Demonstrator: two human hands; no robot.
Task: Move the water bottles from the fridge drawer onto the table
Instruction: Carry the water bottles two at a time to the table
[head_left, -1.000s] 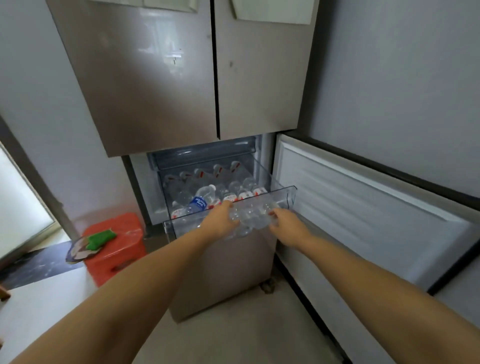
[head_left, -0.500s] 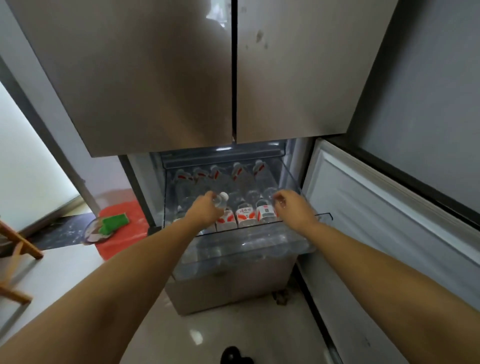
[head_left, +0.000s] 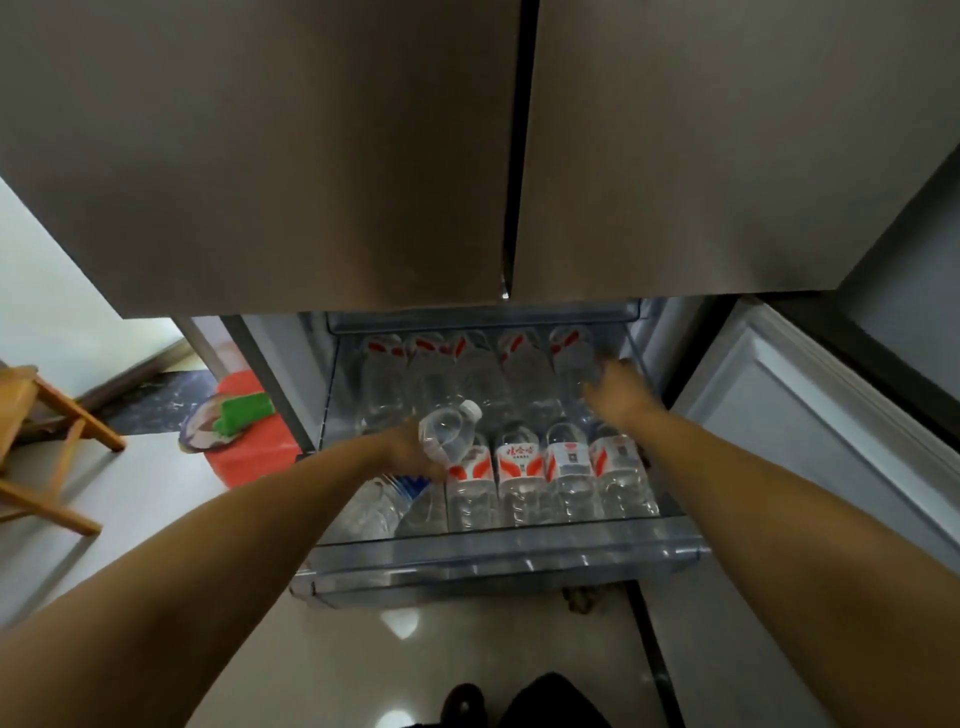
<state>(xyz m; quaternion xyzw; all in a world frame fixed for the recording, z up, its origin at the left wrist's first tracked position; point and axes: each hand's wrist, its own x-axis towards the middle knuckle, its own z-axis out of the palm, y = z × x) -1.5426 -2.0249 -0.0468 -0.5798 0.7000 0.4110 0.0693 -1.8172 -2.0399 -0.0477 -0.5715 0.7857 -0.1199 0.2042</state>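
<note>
Left hand (head_left: 410, 452) grips a water bottle (head_left: 447, 434) (cap up-right); right hand (head_left: 615, 392) reaches rearward, grip unclear.

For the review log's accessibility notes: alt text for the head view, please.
A person's left hand lifts a water bottle from an open fridge drawer full of bottles, while the right hand reaches to the back row.
</note>
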